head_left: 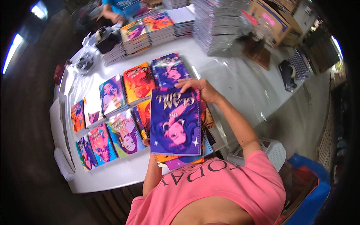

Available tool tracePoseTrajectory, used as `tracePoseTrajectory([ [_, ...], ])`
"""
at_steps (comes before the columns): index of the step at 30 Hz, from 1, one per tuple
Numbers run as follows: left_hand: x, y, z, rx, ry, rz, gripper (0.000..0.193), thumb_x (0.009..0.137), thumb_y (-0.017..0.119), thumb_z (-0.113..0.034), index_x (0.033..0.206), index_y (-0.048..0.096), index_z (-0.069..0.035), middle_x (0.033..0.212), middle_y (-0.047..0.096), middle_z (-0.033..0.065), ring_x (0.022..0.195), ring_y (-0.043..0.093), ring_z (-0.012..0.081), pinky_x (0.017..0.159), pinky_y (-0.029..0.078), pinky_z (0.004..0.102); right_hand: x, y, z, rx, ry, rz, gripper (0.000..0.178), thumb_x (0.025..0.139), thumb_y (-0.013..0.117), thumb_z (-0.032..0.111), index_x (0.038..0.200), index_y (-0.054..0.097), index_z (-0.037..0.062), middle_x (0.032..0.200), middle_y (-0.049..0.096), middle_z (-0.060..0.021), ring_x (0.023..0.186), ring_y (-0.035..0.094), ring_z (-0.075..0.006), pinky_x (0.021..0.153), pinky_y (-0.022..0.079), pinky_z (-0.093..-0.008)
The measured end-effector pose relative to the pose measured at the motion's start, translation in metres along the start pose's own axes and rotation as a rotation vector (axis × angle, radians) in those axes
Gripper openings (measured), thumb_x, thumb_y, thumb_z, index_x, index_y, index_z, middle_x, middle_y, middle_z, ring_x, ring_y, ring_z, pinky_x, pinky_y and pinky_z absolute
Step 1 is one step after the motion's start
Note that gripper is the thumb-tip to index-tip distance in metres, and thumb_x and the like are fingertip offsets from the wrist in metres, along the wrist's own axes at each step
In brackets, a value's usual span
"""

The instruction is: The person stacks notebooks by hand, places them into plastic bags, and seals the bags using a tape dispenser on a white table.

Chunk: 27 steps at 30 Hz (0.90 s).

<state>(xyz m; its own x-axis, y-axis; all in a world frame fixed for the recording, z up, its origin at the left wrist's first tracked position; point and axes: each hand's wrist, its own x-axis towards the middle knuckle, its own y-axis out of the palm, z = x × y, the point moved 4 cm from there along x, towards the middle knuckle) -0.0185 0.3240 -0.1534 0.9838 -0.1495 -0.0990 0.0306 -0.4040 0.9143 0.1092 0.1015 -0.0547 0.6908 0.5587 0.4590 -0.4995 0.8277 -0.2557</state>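
Observation:
A purple spiral notebook [175,122] with a pink-haired girl on its cover lies on top of a fanned pile of other notebooks [180,162] held against my front. My right hand [197,89] grips its far edge near the corner, thumb and fingers closed over it. Low on the pile's left side my left hand [146,142] holds the notebooks; most of its fingers are hidden underneath. Just beyond, a similar purple notebook [170,71] lies beside an orange one [138,83]. Two rows of colourful notebooks continue left, including a green-edged one [125,133] and a violet one [112,93].
The white table [112,180] carries notebook stacks [160,28] at the back and tall plastic-wrapped stacks [215,26]. A cardboard box [273,22] stands far right, with a black tape dispenser [288,75] near the edge. Across the table works another person [116,9] in blue.

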Motion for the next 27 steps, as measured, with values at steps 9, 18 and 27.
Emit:
tracePoseTrajectory([
  [9, 0.017, 0.069, 0.147, -0.024, -0.173, 0.064, 0.065, 0.088, 0.043, -0.045, 0.135, 0.038, -0.001, 0.130, 0.050, 0.0167, 0.119, 0.048, 0.0275, 0.102, 0.035, 0.0424, -0.204, -0.071, 0.053, -0.920, -0.371, -0.026, 0.054, 0.081, 0.066, 0.020, 0.130, 0.047, 0.0319, 0.147, 0.031, -0.0120, 0.135, 0.031, -0.0287, 0.111, 0.015, -0.0557],
  [18, 0.077, 0.178, 0.249, 0.148, 0.330, 0.077, 0.060, 0.095, 0.034, -0.044, 0.135, 0.038, 0.001, 0.131, 0.049, 0.0177, 0.122, 0.046, 0.0261, 0.106, 0.031, 0.0412, -0.218, -0.213, 0.066, -0.047, -0.193, -0.310, 0.068, 0.061, 0.081, 0.042, 0.111, 0.055, 0.0038, 0.110, 0.061, -0.0115, 0.102, 0.056, -0.0231, 0.094, 0.038, -0.0368],
  [27, 0.082, 0.176, 0.287, 0.955, 0.636, -0.024, 0.124, 0.052, 0.078, -0.066, 0.144, 0.022, -0.004, 0.132, 0.041, 0.0193, 0.124, 0.042, 0.0299, 0.104, 0.032, 0.0428, -0.232, -0.234, -0.001, 0.198, 0.104, -0.322, 0.120, 0.052, 0.091, 0.025, 0.146, 0.019, 0.0074, 0.137, 0.039, -0.0121, 0.122, 0.043, -0.0207, 0.103, 0.036, -0.0359],
])
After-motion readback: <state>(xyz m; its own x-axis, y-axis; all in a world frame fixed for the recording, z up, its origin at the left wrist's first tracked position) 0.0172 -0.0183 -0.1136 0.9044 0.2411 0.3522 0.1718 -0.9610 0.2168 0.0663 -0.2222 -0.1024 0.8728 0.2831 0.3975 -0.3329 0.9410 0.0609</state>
